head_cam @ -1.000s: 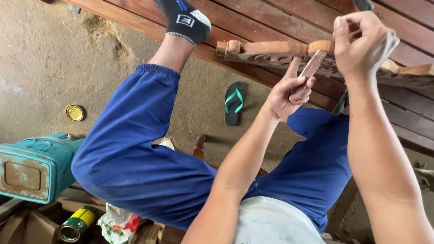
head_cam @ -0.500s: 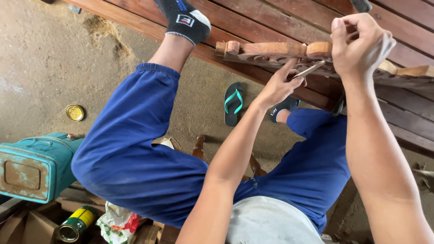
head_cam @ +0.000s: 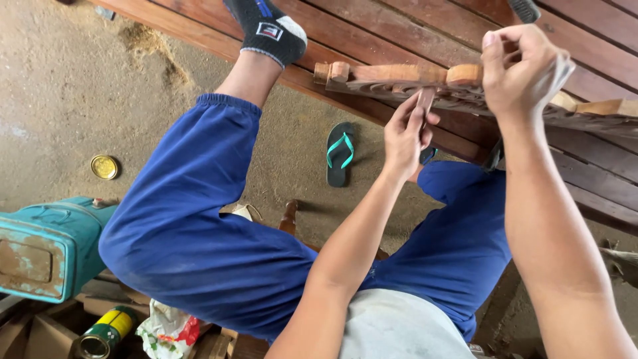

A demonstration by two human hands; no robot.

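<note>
I see both arms stretched forward. My left hand (head_cam: 407,136) pinches its fingers together, thumb on top. My right hand (head_cam: 522,70) is higher, curled into a tight grip, wrist bent, thumb pointing up.

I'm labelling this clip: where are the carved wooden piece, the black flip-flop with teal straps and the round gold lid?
carved wooden piece (head_cam: 399,74), head view, plain upper rail
black flip-flop with teal straps (head_cam: 340,154), head view, the sole's middle
round gold lid (head_cam: 104,167), head view, centre
</note>
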